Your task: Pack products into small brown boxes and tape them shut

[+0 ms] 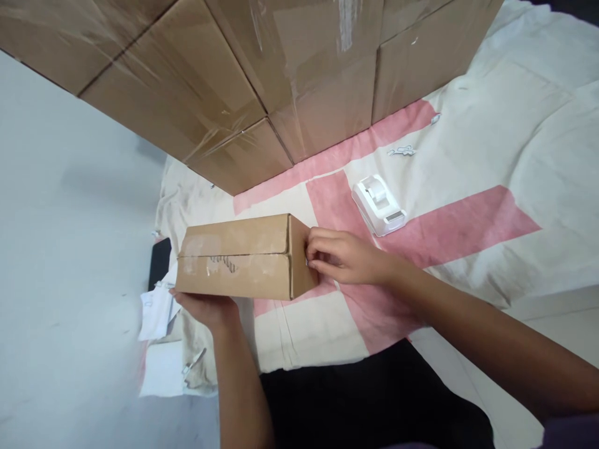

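A closed brown cardboard box [234,252] is held a little tilted above the cloth, its long flap seam facing me and dark smudged marks near the middle. My left hand [208,310] supports it from below at the left end; most of its fingers are hidden behind the box. Against the right end face, my right hand [339,254] has its fingers curled and pinched at the surface. Whatever may lie between those fingertips is too small to make out. To the right of the box, a white tape dispenser [380,206] with a roll in it stands on the cloth.
Large stacked cartons [322,81] wrapped in clear tape form a wall at the back. A cream and pink cloth [468,237] covers the surface. White papers [161,368], a black flat object [160,262] and tape scraps [402,151] lie around. A pale wall [70,249] borders the left.
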A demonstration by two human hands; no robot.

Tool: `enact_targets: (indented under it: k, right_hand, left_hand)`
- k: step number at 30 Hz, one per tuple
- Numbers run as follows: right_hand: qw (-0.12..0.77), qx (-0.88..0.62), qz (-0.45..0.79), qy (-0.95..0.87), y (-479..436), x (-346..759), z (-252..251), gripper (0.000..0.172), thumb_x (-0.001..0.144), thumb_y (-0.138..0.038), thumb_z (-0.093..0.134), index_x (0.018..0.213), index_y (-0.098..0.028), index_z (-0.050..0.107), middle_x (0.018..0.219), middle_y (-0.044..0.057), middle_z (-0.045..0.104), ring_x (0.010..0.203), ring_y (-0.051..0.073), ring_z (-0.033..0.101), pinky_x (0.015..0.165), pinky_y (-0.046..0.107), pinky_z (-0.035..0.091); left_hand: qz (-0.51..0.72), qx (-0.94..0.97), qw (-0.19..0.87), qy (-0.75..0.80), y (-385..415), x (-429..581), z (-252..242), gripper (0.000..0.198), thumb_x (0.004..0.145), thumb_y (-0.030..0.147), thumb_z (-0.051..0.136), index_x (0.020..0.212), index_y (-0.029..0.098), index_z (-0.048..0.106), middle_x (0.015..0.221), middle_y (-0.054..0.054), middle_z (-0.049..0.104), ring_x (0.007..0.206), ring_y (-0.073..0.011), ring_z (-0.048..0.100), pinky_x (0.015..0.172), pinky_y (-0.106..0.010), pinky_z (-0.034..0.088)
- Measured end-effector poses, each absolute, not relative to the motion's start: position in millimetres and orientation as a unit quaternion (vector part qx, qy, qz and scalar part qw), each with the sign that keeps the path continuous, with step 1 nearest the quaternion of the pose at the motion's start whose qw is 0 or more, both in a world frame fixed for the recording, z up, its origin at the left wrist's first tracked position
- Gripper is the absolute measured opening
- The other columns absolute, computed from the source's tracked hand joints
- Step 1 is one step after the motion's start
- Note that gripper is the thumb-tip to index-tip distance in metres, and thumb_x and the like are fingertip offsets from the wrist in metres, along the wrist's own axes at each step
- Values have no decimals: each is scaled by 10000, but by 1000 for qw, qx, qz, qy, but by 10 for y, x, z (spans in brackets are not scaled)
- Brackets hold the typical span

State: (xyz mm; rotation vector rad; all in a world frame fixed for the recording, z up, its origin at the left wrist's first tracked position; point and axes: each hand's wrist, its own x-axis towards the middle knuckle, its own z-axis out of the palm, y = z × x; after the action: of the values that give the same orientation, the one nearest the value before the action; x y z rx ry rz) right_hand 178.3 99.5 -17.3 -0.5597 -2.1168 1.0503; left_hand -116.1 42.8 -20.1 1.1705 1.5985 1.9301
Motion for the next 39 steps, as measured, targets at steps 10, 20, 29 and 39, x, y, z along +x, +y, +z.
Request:
enact_targets:
  k: [10, 20, 29, 39]
  right_hand:
    - [352, -191, 440, -804, 983, 1764, -169, 69, 910, -137, 587, 898, -205, 586, 955, 28, 590, 839, 154, 592, 748, 300, 511]
    - [347, -196, 460, -794, 988, 1761, -177, 73, 888, -127, 615, 881, -198, 599, 956, 26, 578, 823, 146, 586, 715, 293, 498]
    - [358, -186, 492, -771, 1015, 1746, -192, 86, 889, -113, 629, 853, -191, 618, 945, 26, 573, 833, 143, 578, 705, 287, 477]
    - [442, -270, 448, -729, 1054, 1853, -123, 154, 938, -264, 566, 1074, -214, 619, 1040, 69, 608, 928, 207, 599, 809, 373, 498]
  left_hand:
    - [652, 395, 192, 619, 407, -1170, -202, 728, 960, 644, 102, 1458, 266, 476, 1477, -68, 539, 1356, -289, 519, 1133, -405, 453]
    - [722, 336, 234, 558, 427, -1077, -109, 614, 948, 642, 295, 1307, 259, 615, 1384, -48, 617, 1323, -250, 545, 1108, -333, 461]
    - [698, 359, 226, 576, 430, -1044, -98, 645, 967, 638, 222, 1377, 284, 572, 1494, -12, 541, 1387, -247, 496, 1153, -348, 424]
    - [635, 334, 169, 675, 374, -1182, -274, 833, 934, 675, -6, 1501, 239, 419, 1443, -93, 582, 1329, -277, 562, 1029, -404, 522]
